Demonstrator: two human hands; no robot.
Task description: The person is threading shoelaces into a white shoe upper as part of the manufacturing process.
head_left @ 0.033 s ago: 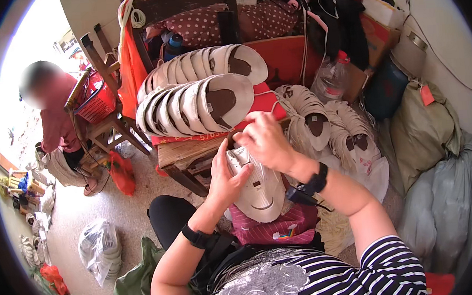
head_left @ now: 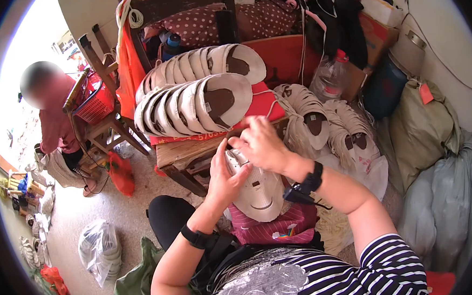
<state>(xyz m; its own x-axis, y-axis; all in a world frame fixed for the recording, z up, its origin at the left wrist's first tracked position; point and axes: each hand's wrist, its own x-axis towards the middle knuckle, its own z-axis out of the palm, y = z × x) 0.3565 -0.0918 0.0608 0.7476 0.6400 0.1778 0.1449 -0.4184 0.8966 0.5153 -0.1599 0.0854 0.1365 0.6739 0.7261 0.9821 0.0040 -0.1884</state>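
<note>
A white shoe upper [head_left: 258, 203] with eyelet holes and a small dark slot rests toe toward me on a maroon striped cloth [head_left: 300, 222] on my lap. My left hand [head_left: 228, 175] grips its left side, thumb across the top and fingers along the edge. Over the eyelet end, my right hand [head_left: 260, 146] is closed with its fingers pinched together; whatever lies between them is too small to make out. Just beyond, two nested rows of white shoe uppers, a nearer row [head_left: 193, 108] and a farther row [head_left: 249, 57], lie on a wooden stool [head_left: 179, 153] with a red covering.
More stacked uppers [head_left: 304, 113] and pale laces [head_left: 336, 233] lie to the right. Grey sacks [head_left: 447, 205] and a green sack [head_left: 429, 130] stand along the right wall. A clear bag of uppers [head_left: 100, 250] sits on the floor at left. A person [head_left: 58, 115] sits beside a red basket [head_left: 95, 104].
My right hand has dropped slightly, its fingers curling closer to the eyelet end. My left hand and the shoe upper stay nearly where they were.
</note>
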